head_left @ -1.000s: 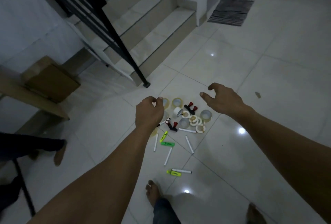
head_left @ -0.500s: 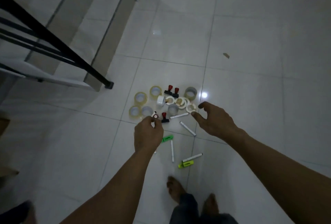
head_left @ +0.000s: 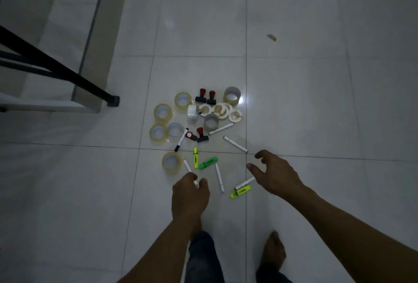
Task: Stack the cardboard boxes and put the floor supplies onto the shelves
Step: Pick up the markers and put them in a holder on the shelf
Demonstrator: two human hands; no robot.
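Observation:
Supplies lie scattered on the white tile floor: yellowish tape rolls (head_left: 162,112), grey tape rolls (head_left: 231,95), small white tape rings (head_left: 219,109), red-and-black stamps (head_left: 200,95), white markers (head_left: 235,144), a green highlighter (head_left: 208,163) and yellow highlighters (head_left: 241,191). My left hand (head_left: 190,194) hovers over the pile's near edge with fingers curled and thumb against fingertip. The end of a white marker (head_left: 187,165) shows past its fingertips. My right hand (head_left: 276,176) hovers with fingers spread beside the nearest marker and highlighter. No cardboard boxes or shelves are in view.
A black stair-rail post (head_left: 113,100) stands on the floor at the left, beside the lowest stair step (head_left: 97,34). A small scrap (head_left: 271,37) lies far right. My bare right foot (head_left: 274,251) and trouser leg (head_left: 201,255) are just behind the hands.
The view has tilted down, so the stairs' upper steps and the cardboard box left the frame. Both hands have dropped from over the tape rolls to the pile's near edge.

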